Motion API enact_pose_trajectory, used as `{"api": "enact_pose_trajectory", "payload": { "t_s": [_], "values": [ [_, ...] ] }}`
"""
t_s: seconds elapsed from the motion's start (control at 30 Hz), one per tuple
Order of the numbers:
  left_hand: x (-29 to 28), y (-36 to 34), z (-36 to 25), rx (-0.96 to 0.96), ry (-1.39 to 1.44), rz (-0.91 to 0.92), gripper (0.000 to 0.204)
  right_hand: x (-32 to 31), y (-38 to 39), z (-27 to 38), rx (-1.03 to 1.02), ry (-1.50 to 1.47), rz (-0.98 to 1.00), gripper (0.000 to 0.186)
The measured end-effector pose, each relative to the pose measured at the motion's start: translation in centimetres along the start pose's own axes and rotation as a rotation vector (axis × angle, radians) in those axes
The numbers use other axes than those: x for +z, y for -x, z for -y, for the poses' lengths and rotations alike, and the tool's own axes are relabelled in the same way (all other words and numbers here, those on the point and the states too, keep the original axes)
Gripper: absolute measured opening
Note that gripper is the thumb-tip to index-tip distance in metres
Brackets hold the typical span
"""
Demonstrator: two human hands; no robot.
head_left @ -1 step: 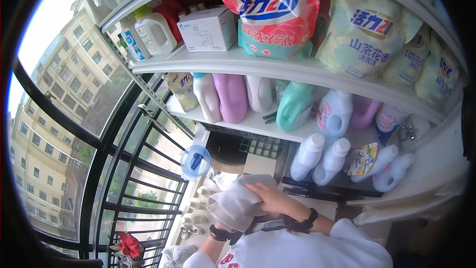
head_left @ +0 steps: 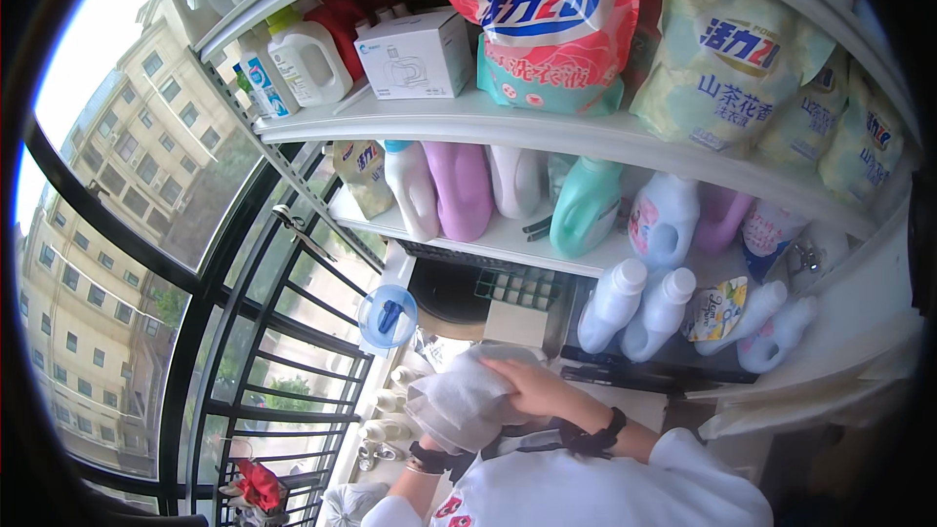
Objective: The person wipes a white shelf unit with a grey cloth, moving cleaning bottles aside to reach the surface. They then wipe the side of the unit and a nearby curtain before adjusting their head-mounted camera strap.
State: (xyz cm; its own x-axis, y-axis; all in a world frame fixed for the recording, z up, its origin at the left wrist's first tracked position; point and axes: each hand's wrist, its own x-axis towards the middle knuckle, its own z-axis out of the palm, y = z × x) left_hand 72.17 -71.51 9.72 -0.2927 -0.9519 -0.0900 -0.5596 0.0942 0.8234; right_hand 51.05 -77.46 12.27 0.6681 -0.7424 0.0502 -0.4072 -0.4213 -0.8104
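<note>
A pale grey cloth (head_left: 457, 402) is bunched up in front of my chest, between my two hands. My right hand (head_left: 537, 390) comes in from the right and is closed over the cloth's upper side, its fingers pressed onto the fabric. From below, my left hand (head_left: 429, 443) holds the cloth's lower left part; most of its fingers are covered by the folds. Whether something lies inside the cloth cannot be seen. Each wrist wears a dark band.
Shelves (head_left: 586, 137) ahead carry detergent bags, bottles and a white box (head_left: 415, 56). Several pale blue bottles (head_left: 613, 307) stand lower right. A blue basin (head_left: 387, 318) sits by the railing (head_left: 283, 332). Small bottles (head_left: 388, 400) line the ledge left of my hands.
The view has shifted very slightly, so the shelves appear a little farther right. My hands stay on the cloth, whose folds differ slightly.
</note>
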Motion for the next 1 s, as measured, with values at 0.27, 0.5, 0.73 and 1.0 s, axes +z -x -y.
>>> {"api": "enact_pose_trajectory", "payload": {
  "t_s": [0.27,0.5,0.73,1.0],
  "values": [
    [-6.5,-5.6,4.2,0.022,0.266,0.306,0.052,5.1,-1.2,-1.4,0.29,-0.386,-0.352,0.049],
    [-3.0,-9.7,3.8,-0.041,0.458,0.767,0.053,3.7,5.0,1.4,0.602,-0.461,-0.414,0.048],
    [3.1,-11.1,2.2,-0.228,0.555,1.128,0.055,7.8,15.3,-0.7,0.767,-0.582,-0.63,0.047],
    [13.2,-12.3,0.6,-0.629,0.882,1.111,0.036,7.7,27.8,0.5,0.88,-0.625,-0.937,0.05]
  ]
}}
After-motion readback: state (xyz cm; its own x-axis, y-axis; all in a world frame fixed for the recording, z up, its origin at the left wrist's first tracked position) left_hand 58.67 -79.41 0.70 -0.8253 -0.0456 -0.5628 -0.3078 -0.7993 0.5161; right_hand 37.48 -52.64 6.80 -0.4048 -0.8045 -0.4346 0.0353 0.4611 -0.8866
